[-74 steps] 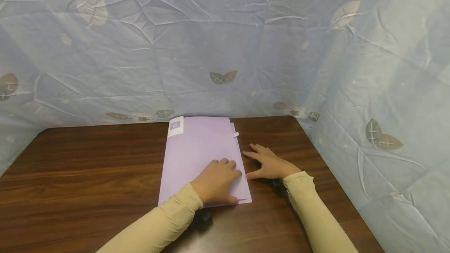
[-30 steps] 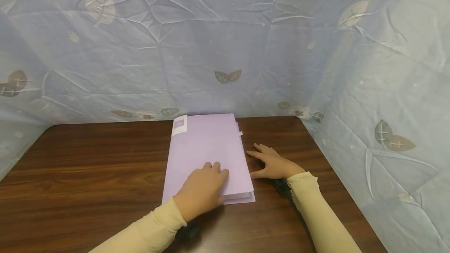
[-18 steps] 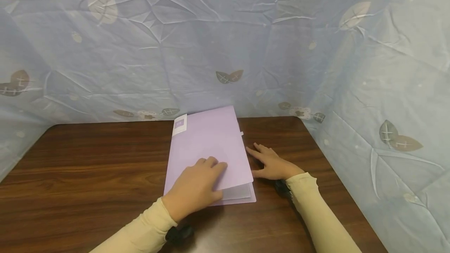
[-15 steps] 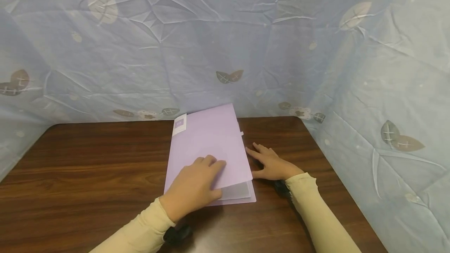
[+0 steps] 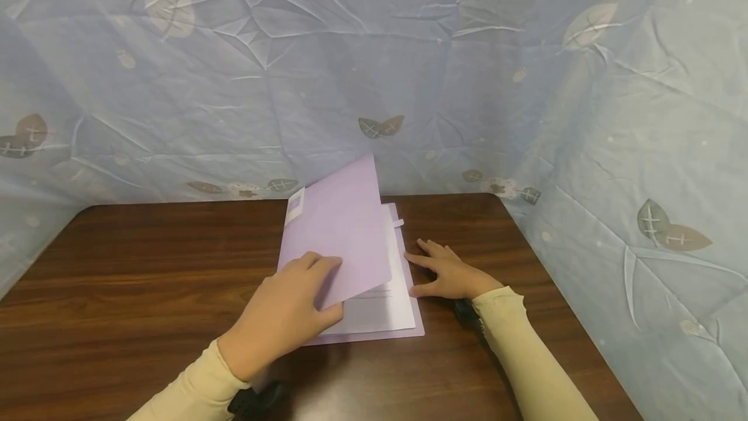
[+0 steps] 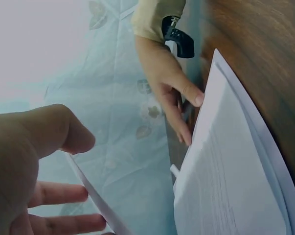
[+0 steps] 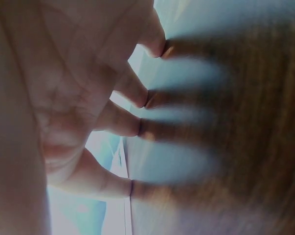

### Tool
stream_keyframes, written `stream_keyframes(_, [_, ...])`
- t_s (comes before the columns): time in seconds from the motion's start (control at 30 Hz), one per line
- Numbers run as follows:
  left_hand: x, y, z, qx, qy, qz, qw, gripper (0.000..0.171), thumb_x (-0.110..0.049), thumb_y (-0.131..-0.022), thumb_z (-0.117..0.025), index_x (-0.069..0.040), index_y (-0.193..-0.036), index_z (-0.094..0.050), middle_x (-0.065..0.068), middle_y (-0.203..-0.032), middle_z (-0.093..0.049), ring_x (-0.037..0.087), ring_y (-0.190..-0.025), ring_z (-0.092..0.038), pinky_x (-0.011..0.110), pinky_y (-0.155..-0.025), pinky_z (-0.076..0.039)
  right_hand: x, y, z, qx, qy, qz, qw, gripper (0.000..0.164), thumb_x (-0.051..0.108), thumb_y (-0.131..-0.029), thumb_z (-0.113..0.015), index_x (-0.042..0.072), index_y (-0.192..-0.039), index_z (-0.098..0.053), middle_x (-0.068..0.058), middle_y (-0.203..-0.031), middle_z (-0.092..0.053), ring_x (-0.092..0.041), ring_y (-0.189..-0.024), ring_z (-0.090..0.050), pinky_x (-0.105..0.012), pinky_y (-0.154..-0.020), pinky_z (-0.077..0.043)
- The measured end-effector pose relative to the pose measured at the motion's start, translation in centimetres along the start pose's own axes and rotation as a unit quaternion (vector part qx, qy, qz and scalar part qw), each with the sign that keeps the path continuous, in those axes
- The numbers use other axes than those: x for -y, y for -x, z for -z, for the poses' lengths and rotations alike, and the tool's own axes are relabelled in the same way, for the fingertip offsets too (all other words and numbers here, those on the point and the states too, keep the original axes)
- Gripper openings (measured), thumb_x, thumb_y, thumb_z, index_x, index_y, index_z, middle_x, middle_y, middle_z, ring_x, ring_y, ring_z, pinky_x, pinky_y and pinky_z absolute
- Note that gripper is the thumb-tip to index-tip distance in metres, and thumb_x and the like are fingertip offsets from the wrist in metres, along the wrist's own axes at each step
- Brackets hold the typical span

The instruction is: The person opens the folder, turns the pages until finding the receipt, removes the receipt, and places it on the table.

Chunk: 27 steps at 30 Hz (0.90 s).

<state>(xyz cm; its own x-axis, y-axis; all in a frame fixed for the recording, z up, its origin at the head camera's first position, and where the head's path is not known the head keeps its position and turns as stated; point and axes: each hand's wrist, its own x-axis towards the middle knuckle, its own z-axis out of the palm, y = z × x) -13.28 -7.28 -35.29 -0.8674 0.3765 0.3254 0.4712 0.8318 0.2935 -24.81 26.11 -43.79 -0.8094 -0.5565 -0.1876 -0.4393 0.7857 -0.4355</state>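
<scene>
A light purple folder [image 5: 345,226] lies on the dark wooden table, its front cover lifted and tilted up toward the left. White printed sheets [image 5: 374,314] show beneath the cover, and a small white tab [image 5: 398,223] sticks out at the right edge. My left hand [image 5: 280,310] pinches the cover near its lower edge; in the left wrist view the thumb [image 6: 79,137] is on one side and fingers on the other. Beside the folder's right edge my right hand [image 5: 447,271] rests with spread fingers, and the right wrist view shows its fingertips [image 7: 132,188] down on the tabletop.
The brown wood-grain table [image 5: 163,265] extends to both sides of the folder. A pale blue cloth [image 5: 327,83] with leaf prints hangs behind the table and along its right side. Black wrist devices [image 5: 257,401] sit under the sleeves.
My left hand has taken hold of the folder's cover and raised it, moving left and uncovering the printed sheets. The right hand has stayed nearly still beside the folder.
</scene>
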Motion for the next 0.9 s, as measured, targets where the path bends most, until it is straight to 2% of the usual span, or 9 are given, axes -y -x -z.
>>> stream_keyframes(0.1, [0.6,0.5,0.9,-0.019,0.003,-0.004,0.9998,0.055,-0.032,-0.079,-0.076,-0.012,-0.13,-0.069,0.001,-0.117,-0.07,0.024,-0.103,-0.07,0.046,-0.069,-0.059,-0.1,-0.1,-0.1,0.0,0.001,-0.004,1.0,0.086,0.057,-0.09,-0.073,0.017,-0.159,-0.042,-0.023,-0.17,-0.015,-0.045,-0.157,-0.009,-0.066,-0.123,-0.004])
stream_keyframes(0.2, [1.3,1.0,1.7,-0.053,-0.019,-0.017,0.9983,0.051,-0.033,-0.08,-0.077,-0.014,-0.127,-0.07,0.001,-0.114,-0.071,0.024,-0.101,-0.071,0.045,-0.062,-0.058,-0.1,-0.1,-0.1,-0.004,0.003,-0.006,1.0,0.086,0.058,-0.089,-0.074,0.017,-0.159,-0.043,-0.023,-0.17,-0.016,-0.046,-0.157,-0.009,-0.066,-0.123,-0.004])
stream_keyframes(0.37, [2.8,1.7,2.8,-0.117,-0.06,-0.054,0.9898,0.05,-0.036,-0.079,-0.077,-0.013,-0.123,-0.071,0.001,-0.106,-0.072,0.024,-0.095,-0.07,0.036,-0.048,-0.051,-0.2,-0.2,-0.3,-0.009,0.004,-0.009,1.0,0.087,0.058,-0.088,-0.075,0.017,-0.158,-0.044,-0.023,-0.17,-0.018,-0.045,-0.157,-0.011,-0.066,-0.123,-0.005])
stream_keyframes(0.5, [4.0,2.4,3.8,-0.149,-0.076,-0.076,0.983,0.057,-0.036,-0.078,-0.076,-0.01,-0.128,-0.067,0.003,-0.1,-0.071,0.022,-0.085,-0.068,0.028,-0.043,-0.043,-0.1,-0.3,-0.3,-0.01,-0.001,-0.009,1.0,0.087,0.058,-0.087,-0.075,0.017,-0.158,-0.044,-0.023,-0.17,-0.018,-0.045,-0.157,-0.011,-0.066,-0.123,-0.005])
stream_keyframes(0.63, [5.1,3.3,4.7,-0.164,-0.082,-0.084,0.9794,0.072,-0.035,-0.077,-0.074,-0.01,-0.142,-0.058,0.004,-0.098,-0.069,0.022,-0.081,-0.065,0.031,-0.045,-0.046,-0.1,-0.2,-0.2,-0.011,-0.004,-0.01,1.0,0.087,0.057,-0.087,-0.076,0.017,-0.158,-0.045,-0.022,-0.17,-0.019,-0.044,-0.157,-0.011,-0.065,-0.124,-0.005])
stream_keyframes(0.73, [6.0,4.0,5.1,-0.178,-0.081,-0.086,0.9769,0.077,-0.044,-0.086,-0.064,-0.009,-0.153,-0.048,0.011,-0.105,-0.068,0.03,-0.091,-0.066,0.044,-0.058,-0.057,-0.1,-0.2,-0.2,-0.012,-0.004,-0.01,1.0,0.087,0.057,-0.087,-0.076,0.018,-0.158,-0.045,-0.021,-0.17,-0.019,-0.044,-0.157,-0.011,-0.065,-0.124,-0.006])
stream_keyframes(0.8, [6.5,4.4,5.3,-0.197,-0.078,-0.098,0.9724,0.076,-0.049,-0.094,-0.054,-0.008,-0.156,-0.043,0.019,-0.116,-0.066,0.038,-0.101,-0.064,0.049,-0.073,-0.057,-0.1,-0.2,-0.2,-0.012,-0.003,-0.01,1.0,0.087,0.057,-0.087,-0.076,0.018,-0.158,-0.045,-0.022,-0.17,-0.019,-0.044,-0.157,-0.011,-0.065,-0.124,-0.006])
stream_keyframes(0.9, [7.1,4.4,5.5,-0.25,-0.063,-0.145,0.9553,0.071,-0.049,-0.101,-0.043,0.0,-0.153,-0.042,0.029,-0.133,-0.057,0.046,-0.114,-0.057,0.045,-0.101,-0.048,-0.2,-0.1,-0.2,-0.01,-0.004,-0.013,1.0,0.087,0.058,-0.087,-0.076,0.018,-0.158,-0.044,-0.022,-0.17,-0.018,-0.044,-0.157,-0.011,-0.065,-0.124,-0.005])
